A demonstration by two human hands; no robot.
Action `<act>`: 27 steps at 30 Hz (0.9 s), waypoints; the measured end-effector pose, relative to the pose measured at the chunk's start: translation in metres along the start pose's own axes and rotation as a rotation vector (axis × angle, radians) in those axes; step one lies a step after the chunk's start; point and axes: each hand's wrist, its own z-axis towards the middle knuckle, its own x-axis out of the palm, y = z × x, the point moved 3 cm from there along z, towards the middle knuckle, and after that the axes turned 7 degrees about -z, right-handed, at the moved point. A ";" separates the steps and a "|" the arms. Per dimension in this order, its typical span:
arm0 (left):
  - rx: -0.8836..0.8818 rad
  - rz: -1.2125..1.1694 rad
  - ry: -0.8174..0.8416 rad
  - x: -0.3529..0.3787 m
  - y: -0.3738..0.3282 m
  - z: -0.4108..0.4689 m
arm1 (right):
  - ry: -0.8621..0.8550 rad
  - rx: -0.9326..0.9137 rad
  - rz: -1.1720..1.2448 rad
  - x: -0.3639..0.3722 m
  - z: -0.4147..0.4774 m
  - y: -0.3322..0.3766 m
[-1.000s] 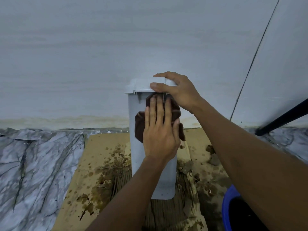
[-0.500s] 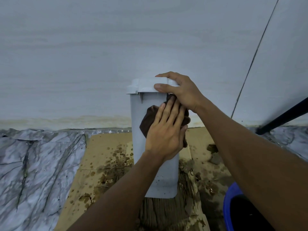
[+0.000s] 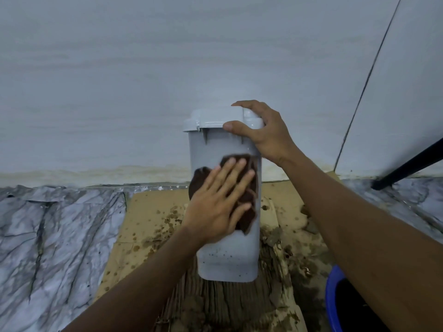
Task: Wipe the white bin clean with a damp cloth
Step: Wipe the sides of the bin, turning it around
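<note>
tipping risk: white bin [image 3: 227, 267] stands upright on cardboard [image 3: 148, 212]; left hand [image 3: 215, 207], fingers spread, presses cloth [image 3: 248, 204] to its front (specks [image 3: 220, 254] below); right hand [image 3: 263, 135] grips the lid [image 3: 215, 116]. slackened grip likely lets it topple.

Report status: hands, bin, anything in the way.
Left hand flat, pressing brown cloth on white bin front. Right hand grips lid. Dark specks low on front, not yet wiped. Nothing in the way.

We read no text, label, brand, number or sign anywhere: the bin [image 3: 227, 259], cloth [image 3: 247, 204], wall [image 3: 143, 68] and cardboard [image 3: 153, 212] show none.
</note>
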 end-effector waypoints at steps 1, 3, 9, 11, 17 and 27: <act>-0.079 -0.001 -0.030 -0.003 0.001 0.010 | -0.004 -0.007 -0.003 0.000 0.001 0.000; -0.173 -0.015 -0.051 -0.002 -0.007 0.017 | -0.010 -0.011 0.001 -0.001 0.001 -0.001; 0.152 0.020 0.157 0.036 -0.050 -0.057 | -0.016 -0.004 0.036 -0.001 0.003 -0.006; 0.261 0.028 0.210 0.039 -0.048 -0.083 | -0.012 -0.004 0.042 0.000 0.002 -0.005; 0.022 -0.005 0.015 0.013 -0.006 -0.031 | -0.040 0.008 0.050 0.007 0.004 -0.002; 0.350 0.081 0.265 0.054 -0.064 -0.086 | -0.047 0.014 0.074 0.001 0.005 -0.005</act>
